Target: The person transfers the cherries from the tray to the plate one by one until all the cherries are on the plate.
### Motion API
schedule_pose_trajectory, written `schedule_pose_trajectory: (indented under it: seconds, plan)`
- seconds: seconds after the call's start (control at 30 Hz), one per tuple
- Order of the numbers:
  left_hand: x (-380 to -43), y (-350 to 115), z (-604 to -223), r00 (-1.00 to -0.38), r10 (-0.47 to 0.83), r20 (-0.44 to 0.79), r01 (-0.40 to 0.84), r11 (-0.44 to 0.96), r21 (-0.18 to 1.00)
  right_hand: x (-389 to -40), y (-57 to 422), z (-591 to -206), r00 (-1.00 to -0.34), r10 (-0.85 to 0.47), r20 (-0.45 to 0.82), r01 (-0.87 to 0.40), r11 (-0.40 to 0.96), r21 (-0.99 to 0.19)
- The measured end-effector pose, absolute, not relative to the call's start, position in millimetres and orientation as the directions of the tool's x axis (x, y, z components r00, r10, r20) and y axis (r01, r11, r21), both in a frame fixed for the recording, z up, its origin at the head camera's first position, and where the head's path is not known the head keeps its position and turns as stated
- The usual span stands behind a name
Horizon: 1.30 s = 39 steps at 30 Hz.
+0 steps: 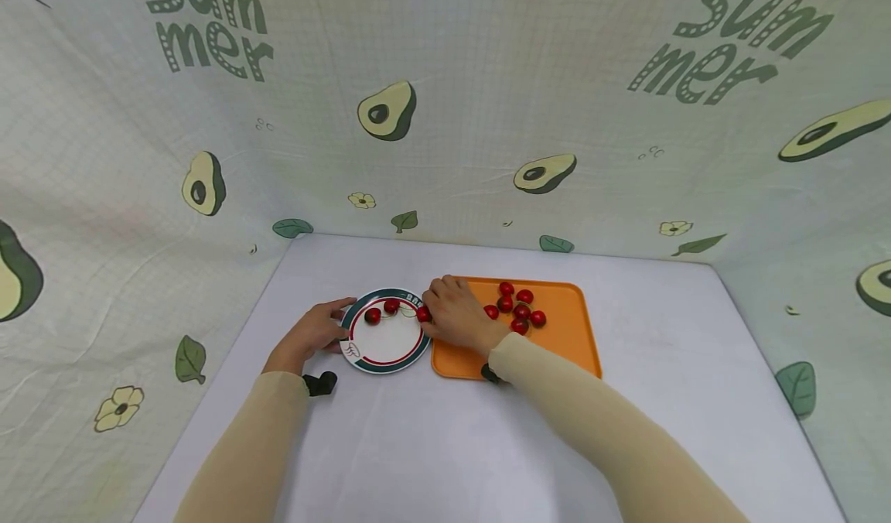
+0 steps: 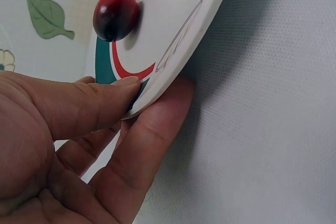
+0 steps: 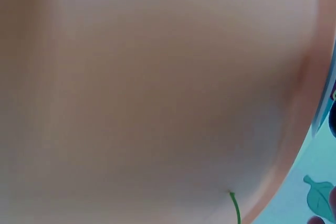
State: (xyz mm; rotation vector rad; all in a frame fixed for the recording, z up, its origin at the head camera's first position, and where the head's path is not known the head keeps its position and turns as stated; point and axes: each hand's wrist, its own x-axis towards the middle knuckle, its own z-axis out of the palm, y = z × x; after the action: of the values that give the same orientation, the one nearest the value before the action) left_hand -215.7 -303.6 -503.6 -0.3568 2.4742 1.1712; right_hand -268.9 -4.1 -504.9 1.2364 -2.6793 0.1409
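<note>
A white plate with a green and red rim is pinched at its left edge by my left hand; in the left wrist view the thumb lies on top and fingers are underneath. Two dark red cherries, one the front cherry, sit on the plate. My right hand is over the plate's right rim and the orange tray's left side, holding a red cherry at its fingertips. A blurred palm fills most of the right wrist view, with a green stem at the bottom.
Right of the plate lies the orange tray, bearing several cherries in its upper middle. Both stand on a white-covered table. A patterned cloth with avocados hangs behind and at both sides.
</note>
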Motion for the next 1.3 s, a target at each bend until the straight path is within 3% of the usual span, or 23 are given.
schedule_pose_trajectory:
  seconds: [0.57,1.3]
  plan:
    - [-210.7,-300.4,-501.3,-0.903,-0.065,-0.425,-0.372,0.614,0.696,-271.6,-23.1,-509.8,-0.665,-0.737,0.122,-0.740,0.672,0.029]
    - [-210.3,-300.2,-502.0,-0.905,-0.084,-0.418,-0.375,0.623,0.686,-273.2,-33.8,-513.6,-0.667,-0.735,0.127,-0.734,0.677,0.061]
